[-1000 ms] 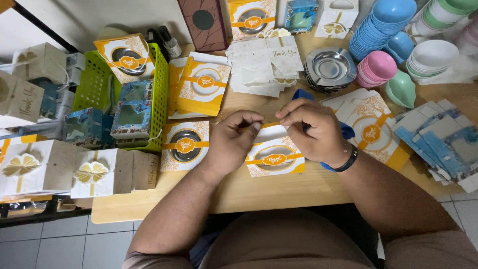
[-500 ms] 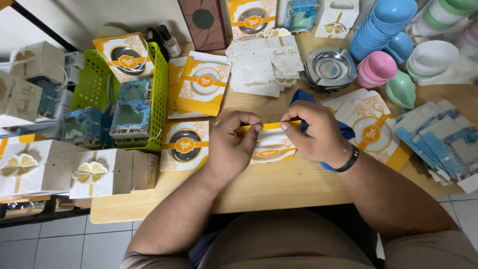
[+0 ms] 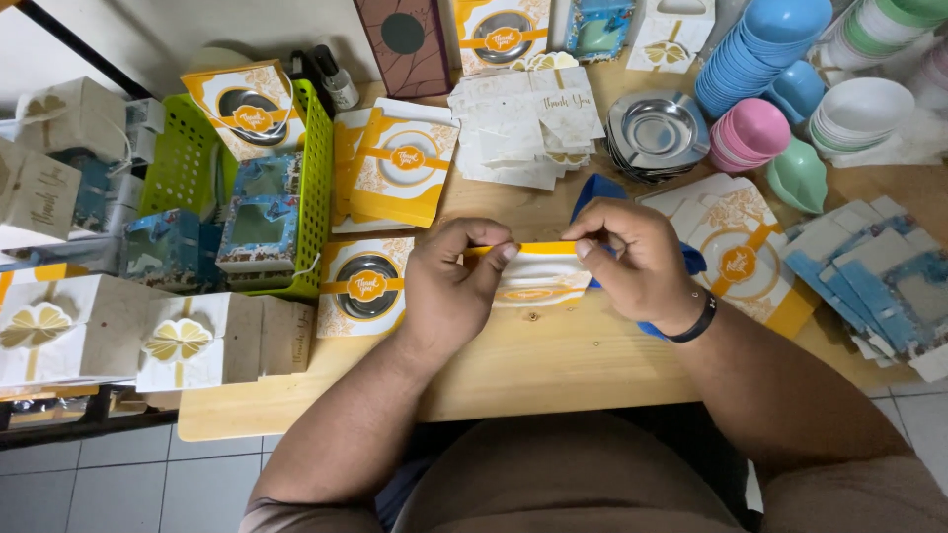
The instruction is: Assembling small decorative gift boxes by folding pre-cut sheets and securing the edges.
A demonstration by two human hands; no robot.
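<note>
Left hand [image 3: 449, 286], right hand [image 3: 637, 259] around box [image 3: 533, 271]

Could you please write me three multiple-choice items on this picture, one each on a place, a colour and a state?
1. Where is the green plastic basket?
A. Left of the hands
B. Right of the hands
C. On the floor

2. What colour is the tall stack of plastic bowls at the top right?
A. Red
B. Blue
C. Black

3. How is the yellow and white cardboard box held?
A. Lying untouched
B. By one hand only
C. Pinched by both hands

Answers: 1 A, it stands on the wooden table at the left. 2 B, the stack is blue. 3 C, the left hand and right hand both grip its top edge.
</note>
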